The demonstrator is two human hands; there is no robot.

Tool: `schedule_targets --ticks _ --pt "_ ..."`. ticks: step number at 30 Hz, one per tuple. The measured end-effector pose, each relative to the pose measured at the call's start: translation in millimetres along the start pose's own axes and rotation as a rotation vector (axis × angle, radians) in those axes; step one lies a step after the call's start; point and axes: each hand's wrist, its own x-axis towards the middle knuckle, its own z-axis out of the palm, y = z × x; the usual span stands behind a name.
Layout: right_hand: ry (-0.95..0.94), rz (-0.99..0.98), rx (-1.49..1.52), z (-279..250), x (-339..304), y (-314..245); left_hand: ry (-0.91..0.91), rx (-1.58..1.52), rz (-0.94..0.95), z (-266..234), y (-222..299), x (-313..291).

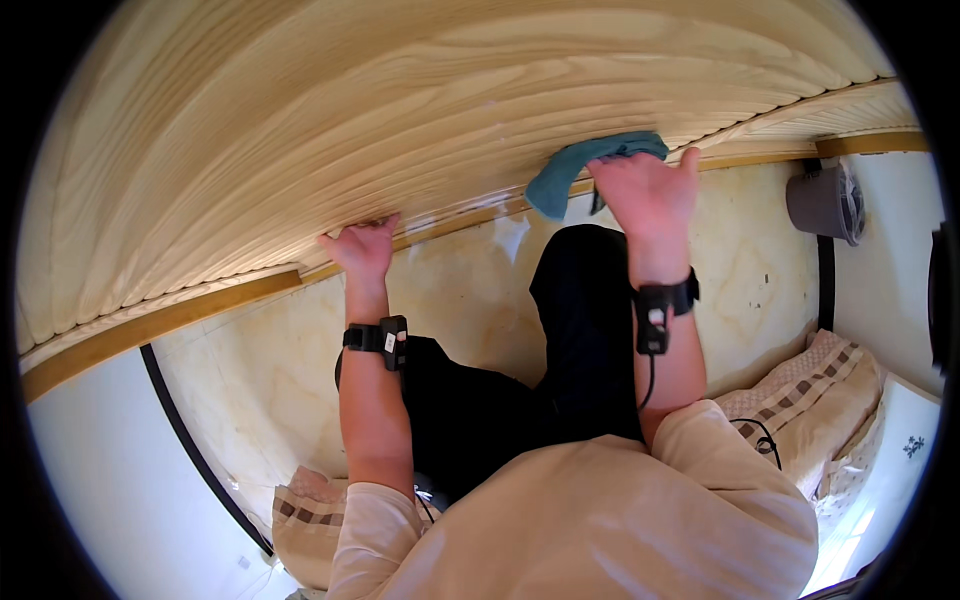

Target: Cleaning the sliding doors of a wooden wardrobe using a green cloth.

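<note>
The right hand (645,190) presses a teal cloth (590,165) flat against the lower part of a pale wooden panel (400,120), just above the darker wood trim (160,325) that runs along its bottom edge. The palm lies on the cloth with the fingers close together and the thumb stuck out to the side; most of the cloth is bunched under and ahead of the fingers, and a loose corner hangs off to the thumbless side of the hand, down over the trim.

The left hand (362,245) holds no cloth. Its fingers curl over the lower lip of the panel, well apart from the right hand, and look to be bracing the body rather than working.

Judged from this, the step in hand is wiping the panel near its lower edge, with the stroke somewhere in the middle of its run. The next move calls for steady pressure through the palm and a slide along the grain, keeping the cloth under the hand so the trailing corner does not fold back or slip out.

The cloth is crumpled, so its shape is loose, but its long axis runs roughly along the trim, from the hanging corner toward the bunched end beyond the fingertips. The hanging corner points down toward the marbled floor (470,300).

Behind the right wrist sits a black strap (662,300) with a cable; a grey bin (825,200) stands far out past the right hand.
</note>
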Motion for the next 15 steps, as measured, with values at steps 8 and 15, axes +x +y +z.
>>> schedule_targets --ticks 8,15 --pt "0.249 -0.026 -0.012 -117 88 -7 -0.007 -0.015 -0.016 9 -6 1" --pt "0.327 -0.033 0.118 -46 36 1 0.018 0.014 0.02 -9 16 -6"
